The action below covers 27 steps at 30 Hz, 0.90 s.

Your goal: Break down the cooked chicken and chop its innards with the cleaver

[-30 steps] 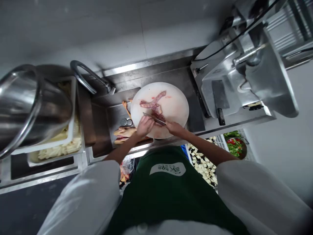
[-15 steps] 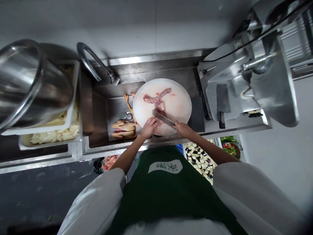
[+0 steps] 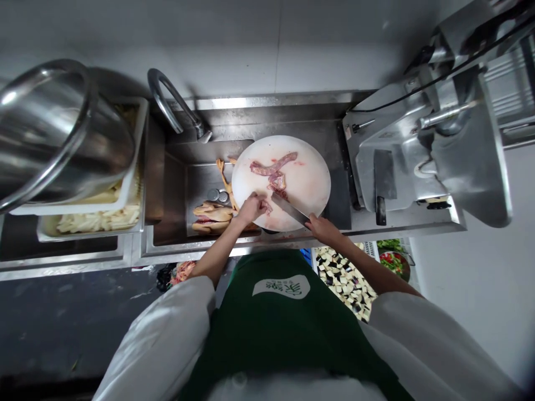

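Observation:
A round white cutting board (image 3: 307, 181) lies over the right part of a steel sink (image 3: 175, 184). Strips of raw pink meat (image 3: 273, 167) lie on it. My left hand (image 3: 252, 208) is closed, pinching a small piece of meat at the board's near edge. My right hand (image 3: 321, 227) grips the handle of a knife (image 3: 290, 208), whose blade points up-left toward the meat. A plucked raw bird (image 3: 211, 213) lies in the sink, just left of my left hand.
A curved faucet (image 3: 175, 103) rises behind the sink. A big steel pot (image 3: 54, 139) and a white tray of pale strips (image 3: 98, 220) stand left. A meat slicer (image 3: 438, 139) with a cleaver (image 3: 382, 178) stands right. Below the counter are diced eggplant (image 3: 345, 278) and a bowl of chopped vegetables (image 3: 393, 259).
My right hand drew the knife back toward the board's near right edge. My left hand stayed at the near edge, its fingers closing on a piece of meat. The view shifted slightly.

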### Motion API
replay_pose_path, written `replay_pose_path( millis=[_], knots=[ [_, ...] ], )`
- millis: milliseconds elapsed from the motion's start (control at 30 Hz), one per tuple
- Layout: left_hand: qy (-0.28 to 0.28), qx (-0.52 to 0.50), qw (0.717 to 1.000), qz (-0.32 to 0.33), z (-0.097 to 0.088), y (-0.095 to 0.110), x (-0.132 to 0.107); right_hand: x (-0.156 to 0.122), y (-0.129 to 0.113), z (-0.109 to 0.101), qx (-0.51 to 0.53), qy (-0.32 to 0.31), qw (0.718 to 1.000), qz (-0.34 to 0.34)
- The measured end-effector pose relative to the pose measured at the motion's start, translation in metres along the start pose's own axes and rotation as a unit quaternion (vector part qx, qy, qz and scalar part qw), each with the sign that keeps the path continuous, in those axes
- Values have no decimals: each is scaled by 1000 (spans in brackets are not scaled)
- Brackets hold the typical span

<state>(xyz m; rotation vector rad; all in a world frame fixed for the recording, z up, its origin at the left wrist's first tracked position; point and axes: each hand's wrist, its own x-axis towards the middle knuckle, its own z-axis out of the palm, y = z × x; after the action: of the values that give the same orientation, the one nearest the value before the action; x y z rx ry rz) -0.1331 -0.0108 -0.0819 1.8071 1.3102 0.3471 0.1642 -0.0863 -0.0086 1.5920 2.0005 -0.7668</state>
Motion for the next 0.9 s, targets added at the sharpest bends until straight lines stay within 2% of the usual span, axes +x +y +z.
replay_pose_path(
  millis=[100,167,267,400,533,633,733,900],
  knots=[
    [192,25,980,-34,-5,-7,-24,-1,-27,-3,1,21,1000,12],
    [285,8,957,-49,-3,-16,-50,4,-53,-3,18,34,999,16],
    [378,-2,922,-82,5,-33,-92,15,-89,-7,63,52,997,11],
    [444,-14,889,-112,18,-56,-135,25,-114,-18,95,71,993,16],
    [474,-18,872,-125,19,-68,-157,34,-124,-28,92,139,986,12],
    [469,-14,877,-106,14,-67,-153,51,-127,-25,102,123,987,21],
    [432,-26,900,-57,17,-53,-122,69,-123,-16,121,91,988,8],
    [282,-11,953,109,51,-19,-44,85,-105,-13,122,103,987,-11]
  ],
)
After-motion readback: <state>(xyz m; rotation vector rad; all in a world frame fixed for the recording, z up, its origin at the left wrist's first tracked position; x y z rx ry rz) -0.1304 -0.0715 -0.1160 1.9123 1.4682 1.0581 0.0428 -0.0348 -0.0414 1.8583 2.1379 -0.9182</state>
